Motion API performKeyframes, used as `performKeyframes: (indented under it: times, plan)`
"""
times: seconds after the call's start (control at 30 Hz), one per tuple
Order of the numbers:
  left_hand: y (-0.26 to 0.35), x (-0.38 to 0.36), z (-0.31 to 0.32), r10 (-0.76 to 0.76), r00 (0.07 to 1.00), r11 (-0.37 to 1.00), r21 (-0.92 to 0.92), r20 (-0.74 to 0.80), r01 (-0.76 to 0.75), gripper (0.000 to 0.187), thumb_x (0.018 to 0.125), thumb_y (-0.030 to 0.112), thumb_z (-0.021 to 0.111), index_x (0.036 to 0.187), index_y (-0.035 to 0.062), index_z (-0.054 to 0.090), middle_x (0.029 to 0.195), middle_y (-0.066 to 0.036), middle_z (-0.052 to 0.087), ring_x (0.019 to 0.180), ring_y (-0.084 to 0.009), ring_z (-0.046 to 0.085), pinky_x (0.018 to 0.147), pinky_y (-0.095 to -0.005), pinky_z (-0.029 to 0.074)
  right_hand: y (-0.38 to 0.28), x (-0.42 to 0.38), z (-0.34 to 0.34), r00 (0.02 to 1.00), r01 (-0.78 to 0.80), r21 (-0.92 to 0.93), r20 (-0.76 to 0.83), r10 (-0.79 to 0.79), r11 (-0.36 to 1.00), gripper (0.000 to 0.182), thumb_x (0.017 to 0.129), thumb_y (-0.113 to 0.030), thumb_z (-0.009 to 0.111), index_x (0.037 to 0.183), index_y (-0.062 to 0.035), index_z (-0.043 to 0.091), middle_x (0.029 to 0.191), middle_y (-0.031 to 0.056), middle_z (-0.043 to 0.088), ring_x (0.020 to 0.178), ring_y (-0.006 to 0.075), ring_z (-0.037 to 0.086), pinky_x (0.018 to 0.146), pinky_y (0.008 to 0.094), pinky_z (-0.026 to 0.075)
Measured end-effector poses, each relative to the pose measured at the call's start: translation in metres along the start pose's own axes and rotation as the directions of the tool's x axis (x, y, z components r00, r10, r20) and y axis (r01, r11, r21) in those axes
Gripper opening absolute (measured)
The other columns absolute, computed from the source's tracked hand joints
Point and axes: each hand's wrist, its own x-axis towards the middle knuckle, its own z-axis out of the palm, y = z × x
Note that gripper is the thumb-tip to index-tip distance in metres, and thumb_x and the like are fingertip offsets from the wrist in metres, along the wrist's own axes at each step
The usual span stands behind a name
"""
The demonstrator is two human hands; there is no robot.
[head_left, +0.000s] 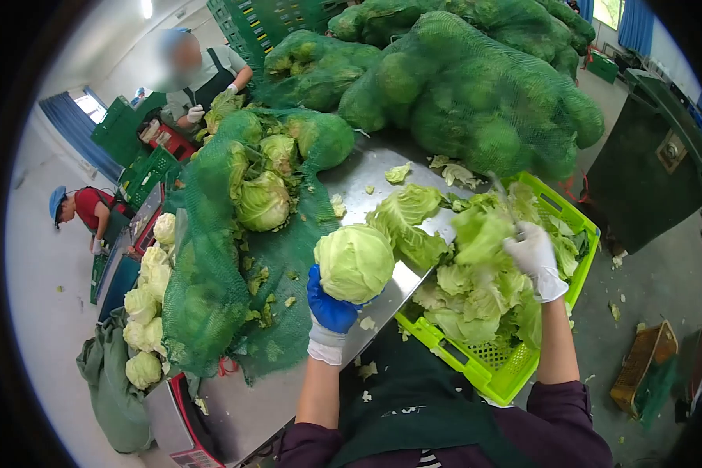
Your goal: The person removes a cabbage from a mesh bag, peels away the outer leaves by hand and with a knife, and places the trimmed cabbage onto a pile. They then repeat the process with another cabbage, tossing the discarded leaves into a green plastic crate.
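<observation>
My left hand (331, 308), in a blue-palmed glove, grips a trimmed pale green cabbage (356, 264) from below and holds it up over the metal table's edge. My right hand (535, 253), in a white glove, is closed over the bright green crate (476, 370). A thin, blurred knife (504, 196) sticks up from its fist; the handle is hidden. Beside the fist a loose cabbage leaf (480, 234) is smeared by motion. Torn-off outer leaves (468, 300) fill much of the crate. Other big leaves (409, 218) lie on the table between the cabbage and the crate.
An opened green net sack (203, 288) with untrimmed cabbages (263, 201) lies at left. Trimmed cabbages (140, 304) line the table's left side. Full net sacks (476, 93) are heaped behind. A dark bin (651, 164) stands right. Two people (210, 78) work at left.
</observation>
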Motion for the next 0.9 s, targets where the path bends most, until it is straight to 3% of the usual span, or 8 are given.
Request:
performKeyframes:
  times: [0.13, 0.4, 0.6, 0.67, 0.8, 0.83, 0.87, 0.9]
  plan:
    - [-0.037, 0.004, 0.016, 0.127, 0.987, 0.958, 0.269, -0.101, -0.096, 0.06, 0.091, 0.043, 0.049, 0.142, 0.015, 0.035, 0.143, -0.011, 0.039, 0.128, -0.0328, 0.042, 0.104, -0.0531, 0.036, 0.007, -0.023, -0.005, 0.8, 0.371, -0.137, -0.455, -0.391, 0.918, 0.06, 0.079, -0.032, 0.072, 0.129, -0.0083, 0.048, 0.102, 0.0176, 0.065, 0.076, 0.0288, 0.066, 0.068, 0.0386, 0.051]
    - [-0.076, -0.003, 0.016, -0.01, 0.997, 0.994, 0.111, -0.071, 0.018, 0.059, 0.092, 0.044, 0.047, 0.141, 0.0132, 0.035, 0.143, -0.012, 0.039, 0.129, -0.0321, 0.041, 0.105, -0.0515, 0.035, -0.054, -0.087, 0.052, 0.731, 0.681, 0.058, -0.098, -0.675, 0.73, 0.03, 0.076, -0.025, 0.074, 0.091, -0.0077, 0.054, 0.073, 0.0121, 0.058, 0.06, 0.0306, 0.06, 0.053, 0.0367, 0.049]
    - [-0.068, -0.017, 0.014, -0.139, 0.99, 0.988, -0.074, -0.017, 0.137, 0.064, 0.09, 0.046, 0.05, 0.142, 0.0135, 0.034, 0.144, -0.013, 0.037, 0.131, -0.0325, 0.038, 0.107, -0.0522, 0.032, 0.0, -0.025, 0.038, 0.97, 0.056, 0.281, -0.243, 0.014, 0.958, 0.017, 0.078, -0.017, 0.067, 0.081, -0.0042, 0.056, 0.066, 0.0156, 0.06, 0.062, 0.0341, 0.06, 0.056, 0.0397, 0.049]
    - [-0.071, -0.024, 0.017, -0.272, 0.942, 0.94, -0.155, 0.194, 0.304, 0.066, 0.088, 0.052, 0.051, 0.143, 0.0195, 0.034, 0.148, -0.012, 0.032, 0.133, -0.0324, 0.035, 0.107, -0.0531, 0.03, 0.055, -0.006, 0.051, 0.947, -0.051, -0.226, -0.319, -0.024, 0.973, 0.02, 0.08, -0.021, 0.065, 0.085, -0.0038, 0.056, 0.072, 0.0177, 0.063, 0.065, 0.0348, 0.062, 0.06, 0.0422, 0.05]
    - [-0.085, -0.025, -0.014, -0.361, 0.896, 0.891, -0.187, 0.258, 0.413, 0.071, 0.085, 0.061, 0.049, 0.143, 0.0241, 0.032, 0.15, -0.008, 0.028, 0.134, -0.0282, 0.034, 0.109, -0.0538, 0.028, 0.04, -0.037, 0.048, 0.937, -0.021, -0.063, -0.349, -0.002, 0.998, 0.055, 0.084, -0.034, 0.065, 0.128, -0.006, 0.049, 0.079, 0.0166, 0.066, 0.065, 0.0315, 0.063, 0.061, 0.0425, 0.05]
    - [-0.088, -0.028, -0.011, -0.314, 0.943, 0.785, 0.589, 0.111, 0.191, 0.074, 0.083, 0.06, 0.053, 0.144, 0.0226, 0.03, 0.148, -0.007, 0.031, 0.134, -0.0259, 0.035, 0.11, -0.0516, 0.027, 0.028, -0.044, 0.051, 0.944, 0.14, 0.142, -0.318, -0.089, 0.98, 0.066, 0.085, -0.04, 0.065, 0.137, -0.0073, 0.042, 0.077, 0.0105, 0.065, 0.066, 0.0265, 0.062, 0.063, 0.0413, 0.049]
    - [-0.092, -0.03, -0.009, -0.163, 0.986, 0.113, 0.993, 0.046, -0.028, 0.078, 0.082, 0.059, 0.057, 0.144, 0.021, 0.029, 0.147, -0.006, 0.033, 0.133, -0.0235, 0.036, 0.11, -0.0494, 0.027, 0.015, -0.052, 0.048, 0.945, 0.151, 0.142, -0.311, -0.101, 0.978, 0.066, 0.085, -0.04, 0.065, 0.137, -0.0073, 0.042, 0.077, 0.0105, 0.065, 0.066, 0.0265, 0.062, 0.063, 0.0413, 0.049]
    - [-0.096, -0.03, -0.01, -0.142, 0.989, 0.114, 0.993, 0.043, -0.027, 0.078, 0.082, 0.059, 0.057, 0.144, 0.021, 0.029, 0.147, -0.006, 0.033, 0.133, -0.0235, 0.036, 0.11, -0.0494, 0.027, -0.015, -0.064, 0.032, 0.999, 0.036, 0.437, -0.012, -0.035, 0.899, 0.066, 0.085, -0.042, 0.064, 0.137, -0.0074, 0.043, 0.074, 0.007, 0.063, 0.064, 0.0214, 0.059, 0.062, 0.0377, 0.048]
